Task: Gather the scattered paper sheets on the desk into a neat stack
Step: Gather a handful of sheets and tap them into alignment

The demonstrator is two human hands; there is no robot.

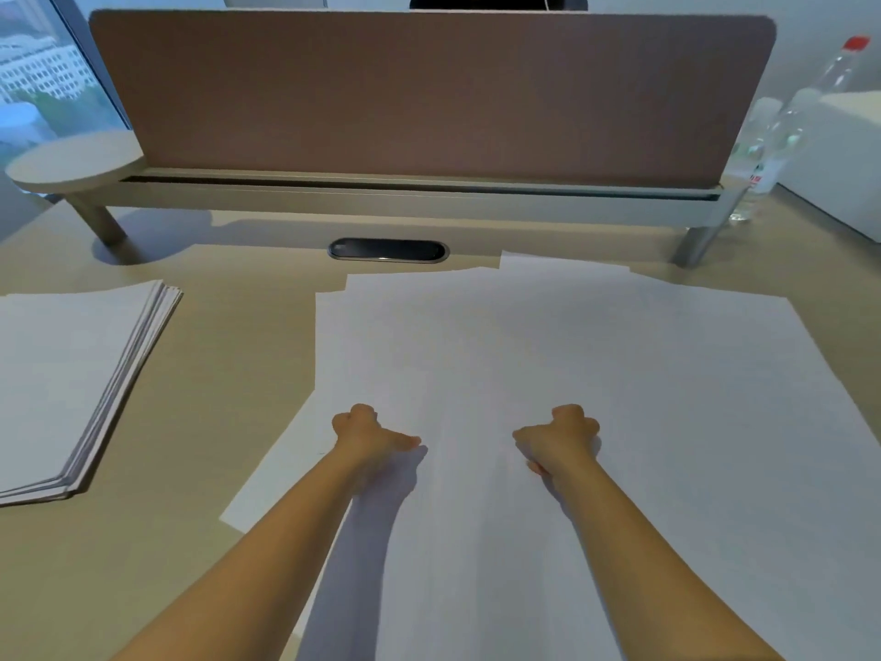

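Observation:
Several white paper sheets (619, 355) lie spread and overlapping across the middle and right of the beige desk (229, 374). A stack of white sheets (71, 374) sits at the left, its edges fanned a little. My left hand (367, 434) and my right hand (560, 438) are over the near middle of the spread, fingers curled and thumbs pointing inward. Between them runs one sheet (472, 517) toward me; each hand appears to grip one side edge of it, thumb on top. A fingertip shows under my right hand.
A brown divider panel (429, 93) on a raised shelf (419, 202) closes off the back of the desk. A dark oval cable port (387, 250) lies just before it. Clear plastic bottles (782, 136) and a white box (844, 164) stand at the back right.

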